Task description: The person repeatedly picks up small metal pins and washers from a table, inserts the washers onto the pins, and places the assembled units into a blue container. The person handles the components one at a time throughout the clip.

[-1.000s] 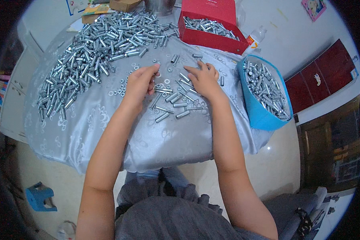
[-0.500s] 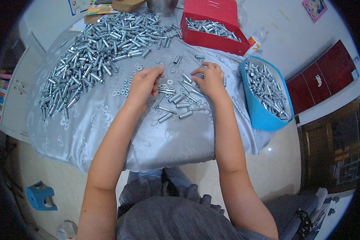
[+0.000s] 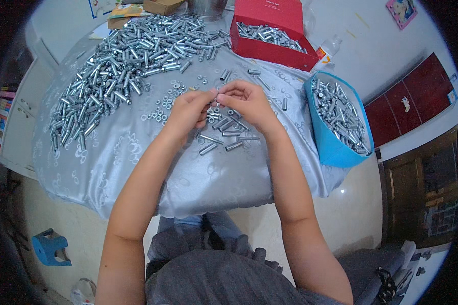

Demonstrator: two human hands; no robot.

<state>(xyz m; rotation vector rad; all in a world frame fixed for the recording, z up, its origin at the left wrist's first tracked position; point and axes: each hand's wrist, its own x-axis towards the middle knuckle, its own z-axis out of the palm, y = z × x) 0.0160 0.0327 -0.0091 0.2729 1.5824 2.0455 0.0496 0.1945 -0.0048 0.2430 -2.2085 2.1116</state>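
My left hand (image 3: 191, 109) and my right hand (image 3: 247, 104) meet fingertip to fingertip over the middle of the table. Both are closed in a pinch around a small metal part, mostly hidden between the fingers, so its kind does not show. Below the hands lie several loose silver metal sleeves (image 3: 233, 146) and bolts (image 3: 211, 139). Small nuts (image 3: 159, 113) and washers are scattered just left of my left hand. A few more sleeves (image 3: 284, 104) rest to the right of and beyond my right hand.
A large heap of silver sleeve anchors (image 3: 122, 71) covers the table's far left. At the back stands a red box (image 3: 269, 53) of metal parts, with a plastic bottle (image 3: 329, 49) beside it. A blue fabric bin (image 3: 336, 152) filled with anchors sits at the right edge.
My right hand has moved left and my left hand slightly right, so their fingertips now meet. Before, the hands were apart, the right one over the sleeves.
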